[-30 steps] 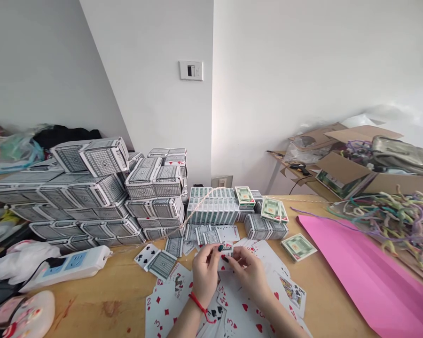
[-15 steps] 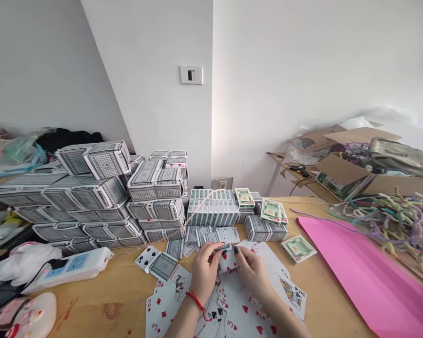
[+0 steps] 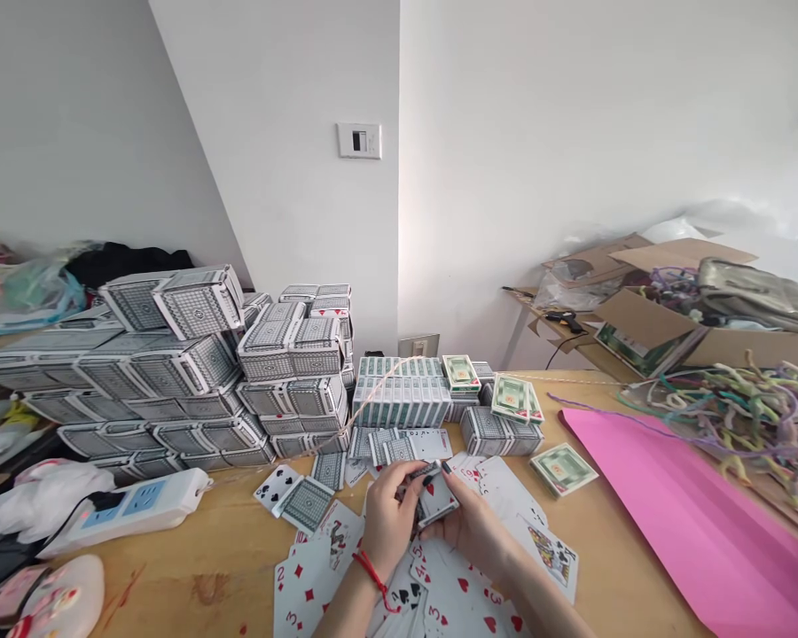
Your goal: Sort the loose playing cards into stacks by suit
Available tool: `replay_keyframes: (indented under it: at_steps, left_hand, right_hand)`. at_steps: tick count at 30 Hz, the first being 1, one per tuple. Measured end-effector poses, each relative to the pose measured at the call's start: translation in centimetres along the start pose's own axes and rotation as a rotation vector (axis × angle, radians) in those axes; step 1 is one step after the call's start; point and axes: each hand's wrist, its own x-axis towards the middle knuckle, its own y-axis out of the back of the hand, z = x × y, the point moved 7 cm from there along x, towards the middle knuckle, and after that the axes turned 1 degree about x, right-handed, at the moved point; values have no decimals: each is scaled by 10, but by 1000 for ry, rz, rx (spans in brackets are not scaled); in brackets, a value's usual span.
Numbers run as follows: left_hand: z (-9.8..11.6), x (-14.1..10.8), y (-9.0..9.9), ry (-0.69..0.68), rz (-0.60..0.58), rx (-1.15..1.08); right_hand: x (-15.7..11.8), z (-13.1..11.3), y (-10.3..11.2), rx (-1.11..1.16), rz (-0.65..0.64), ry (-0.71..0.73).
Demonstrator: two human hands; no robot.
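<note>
My left hand [image 3: 391, 512], right hand [image 3: 469, 514] pinch folded card [image 3: 437, 502]. Hard squeeze might crush it; bump might scatter six-o'clock loose cards [image 3: 462, 582].

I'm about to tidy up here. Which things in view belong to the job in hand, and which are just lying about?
Seem part of the job:
heart card piece, held by the left hand and right hand
loose playing cards around them
card-patterned blocks, stacked beyond

Probably just lying about:
power strip
pink sheet
tangled cords
open cardboard box

Head view, worn high, faces forward and down: hands [image 3: 387, 518] near, wall [image 3: 293, 177] beyond.
</note>
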Motion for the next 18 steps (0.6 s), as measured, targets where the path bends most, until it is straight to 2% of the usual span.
replay_keyframes:
  at_steps: [3,6,10,18]
  left_hand:
    - [1,-2,-5,-7,-40,-13]
    - [2,-5,-6,-11,-36,-2]
    - [1,-6,-6,-20,-6,56]
    - [4,-10,-4,-61,64,126]
  right_hand:
    - [1,10,-1,184,-18,-107]
    - [2,16,2,279,3,-150]
    - [3,17,5,285,24,-161]
    - [2,14,1,277,-27,-146]
